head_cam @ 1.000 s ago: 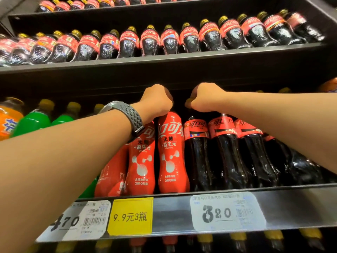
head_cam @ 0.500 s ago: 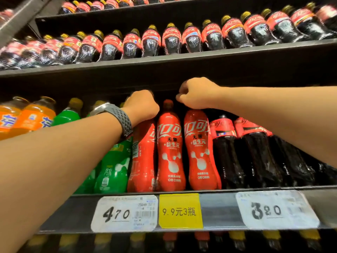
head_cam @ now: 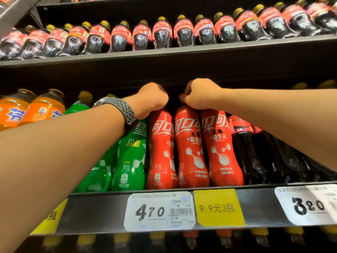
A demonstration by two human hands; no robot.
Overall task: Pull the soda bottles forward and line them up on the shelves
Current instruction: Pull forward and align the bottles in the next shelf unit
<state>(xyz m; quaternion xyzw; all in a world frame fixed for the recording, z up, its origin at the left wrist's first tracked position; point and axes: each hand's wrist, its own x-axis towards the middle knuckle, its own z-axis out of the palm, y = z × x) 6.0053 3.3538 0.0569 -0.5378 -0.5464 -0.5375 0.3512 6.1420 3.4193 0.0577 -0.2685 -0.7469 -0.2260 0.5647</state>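
Fists on caps: left hand (head_cam: 151, 100) gripping one red soda bottle (head_cam: 161, 148) by its top, right hand (head_cam: 200, 94) gripping the next red bottle (head_cam: 191, 148), both upright at the shelf (head_cam: 102, 212) front, beside green bottles (head_cam: 131, 157).

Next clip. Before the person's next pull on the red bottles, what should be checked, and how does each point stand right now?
1. Left hand grips left red bottle at its top: ok.
2. Right hand grips middle red bottle at its cap: ok.
3. Right red bottle base at the shelf lip: ok.
4. Labels all face front: not ok, left red bottle is turned sideways.
5. Stock behind the front row: cannot tell, hidden.
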